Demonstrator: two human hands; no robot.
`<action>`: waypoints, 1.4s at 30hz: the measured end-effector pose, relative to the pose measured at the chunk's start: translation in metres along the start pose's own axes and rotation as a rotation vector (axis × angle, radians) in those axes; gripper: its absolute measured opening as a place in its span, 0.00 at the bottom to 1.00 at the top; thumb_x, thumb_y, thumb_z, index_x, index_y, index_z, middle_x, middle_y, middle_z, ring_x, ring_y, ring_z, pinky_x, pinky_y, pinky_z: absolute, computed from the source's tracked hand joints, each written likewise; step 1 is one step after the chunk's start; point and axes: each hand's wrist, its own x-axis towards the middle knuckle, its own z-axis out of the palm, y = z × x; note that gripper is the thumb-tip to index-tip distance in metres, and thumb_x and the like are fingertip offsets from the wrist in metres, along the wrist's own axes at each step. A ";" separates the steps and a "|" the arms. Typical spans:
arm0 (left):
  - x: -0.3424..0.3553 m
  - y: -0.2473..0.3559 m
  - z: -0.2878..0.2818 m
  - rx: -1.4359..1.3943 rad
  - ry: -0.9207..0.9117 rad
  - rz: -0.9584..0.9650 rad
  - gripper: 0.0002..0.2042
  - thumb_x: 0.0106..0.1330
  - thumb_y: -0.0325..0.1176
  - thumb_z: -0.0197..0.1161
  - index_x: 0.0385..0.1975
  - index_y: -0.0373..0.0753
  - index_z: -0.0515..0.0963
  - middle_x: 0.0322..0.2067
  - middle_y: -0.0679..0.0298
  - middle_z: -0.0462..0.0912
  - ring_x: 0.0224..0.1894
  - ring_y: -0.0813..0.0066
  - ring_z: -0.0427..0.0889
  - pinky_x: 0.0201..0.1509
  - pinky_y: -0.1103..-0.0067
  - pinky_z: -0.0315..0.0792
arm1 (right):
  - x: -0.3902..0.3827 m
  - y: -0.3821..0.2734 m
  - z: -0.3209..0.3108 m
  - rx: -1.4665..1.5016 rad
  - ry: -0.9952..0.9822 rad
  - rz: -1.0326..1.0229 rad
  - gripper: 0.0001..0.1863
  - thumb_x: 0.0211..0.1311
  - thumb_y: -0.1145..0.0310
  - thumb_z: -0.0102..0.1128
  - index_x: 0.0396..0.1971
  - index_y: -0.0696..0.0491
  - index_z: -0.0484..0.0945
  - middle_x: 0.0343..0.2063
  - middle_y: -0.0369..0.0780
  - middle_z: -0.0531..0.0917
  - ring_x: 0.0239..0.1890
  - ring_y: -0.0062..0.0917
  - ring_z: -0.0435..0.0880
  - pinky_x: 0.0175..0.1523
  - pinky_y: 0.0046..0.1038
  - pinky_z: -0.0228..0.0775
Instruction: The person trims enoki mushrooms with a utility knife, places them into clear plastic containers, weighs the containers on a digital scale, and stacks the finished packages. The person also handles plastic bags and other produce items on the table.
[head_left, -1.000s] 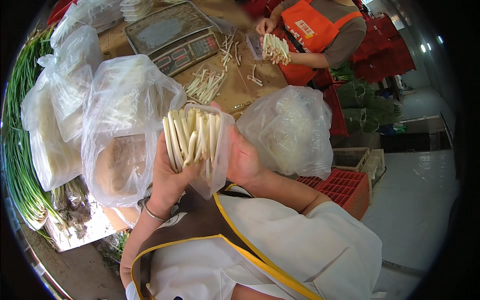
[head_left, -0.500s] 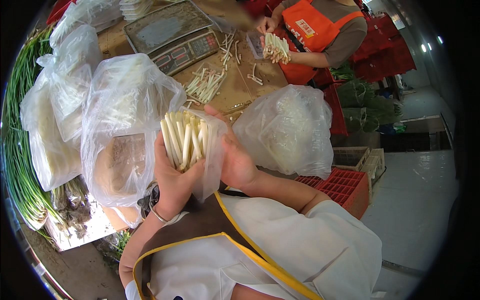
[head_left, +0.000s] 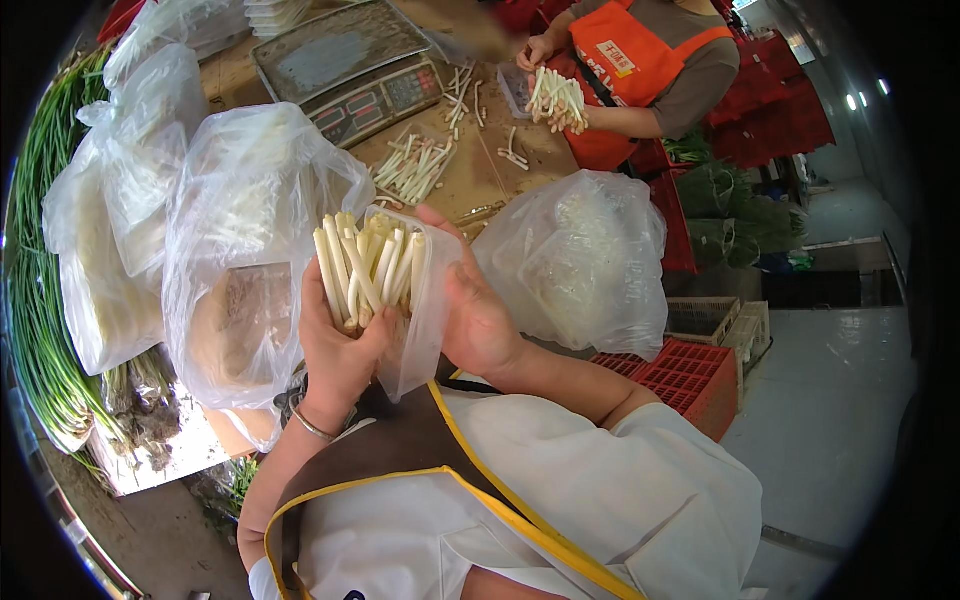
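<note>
My left hand (head_left: 338, 352) grips a bunch of pale white stalks (head_left: 362, 262), cut ends toward my thumb, at the middle of the view. The bunch sits against the open side of a translucent plastic container (head_left: 415, 355), which is tilted on its side. My right hand (head_left: 480, 320) holds that container from the right, fingers around its outer wall. Just beyond them, a pile of short cut stalks (head_left: 410, 165) lies on the tan worktop (head_left: 490, 190). Large clear plastic bags stand on either side of my hands (head_left: 245, 180), (head_left: 570, 260).
A digital scale (head_left: 350, 75) is at the back. A co-worker in an orange apron (head_left: 640, 60) holds another stalk bunch at upper right. Long green leaves (head_left: 45, 300) lie along the left. Red crates (head_left: 690, 385) stand on the floor at right.
My left hand and the bunch have shifted a little left and up, and the stalks sit differently. The container has tilted slightly. The co-worker's bunch has moved slightly right.
</note>
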 end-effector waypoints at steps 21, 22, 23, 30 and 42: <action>0.002 0.002 -0.007 -0.243 -0.091 -0.099 0.39 0.55 0.22 0.65 0.67 0.33 0.52 0.57 0.57 0.71 0.58 0.70 0.73 0.62 0.74 0.70 | 0.004 -0.012 -0.005 0.065 -0.015 0.026 0.39 0.70 0.48 0.50 0.72 0.49 0.46 0.69 0.42 0.59 0.70 0.34 0.59 0.73 0.41 0.49; 0.001 0.002 -0.004 -0.210 -0.090 -0.070 0.41 0.54 0.23 0.67 0.68 0.33 0.52 0.57 0.57 0.71 0.58 0.70 0.73 0.61 0.74 0.70 | 0.004 -0.012 -0.005 0.077 -0.022 0.025 0.38 0.70 0.49 0.50 0.72 0.49 0.47 0.69 0.42 0.60 0.70 0.34 0.59 0.73 0.40 0.49; -0.001 0.002 -0.001 -0.176 -0.089 -0.041 0.42 0.54 0.24 0.69 0.68 0.33 0.51 0.57 0.57 0.70 0.58 0.70 0.73 0.61 0.73 0.70 | 0.003 -0.011 -0.004 0.066 0.007 0.037 0.37 0.70 0.52 0.51 0.72 0.49 0.48 0.68 0.41 0.60 0.70 0.33 0.59 0.73 0.40 0.50; -0.003 -0.003 0.010 -0.028 -0.074 0.000 0.46 0.50 0.27 0.77 0.67 0.34 0.52 0.58 0.56 0.69 0.58 0.71 0.73 0.59 0.74 0.72 | -0.002 -0.007 0.004 -0.071 0.053 0.092 0.36 0.67 0.65 0.59 0.69 0.48 0.50 0.64 0.38 0.60 0.67 0.28 0.60 0.70 0.35 0.52; -0.007 -0.006 -0.001 -0.032 0.047 0.065 0.40 0.50 0.23 0.68 0.65 0.34 0.55 0.54 0.58 0.69 0.56 0.70 0.73 0.60 0.73 0.71 | -0.009 -0.014 0.013 -0.049 -0.046 0.007 0.38 0.69 0.57 0.57 0.71 0.47 0.47 0.65 0.40 0.62 0.67 0.30 0.61 0.71 0.37 0.52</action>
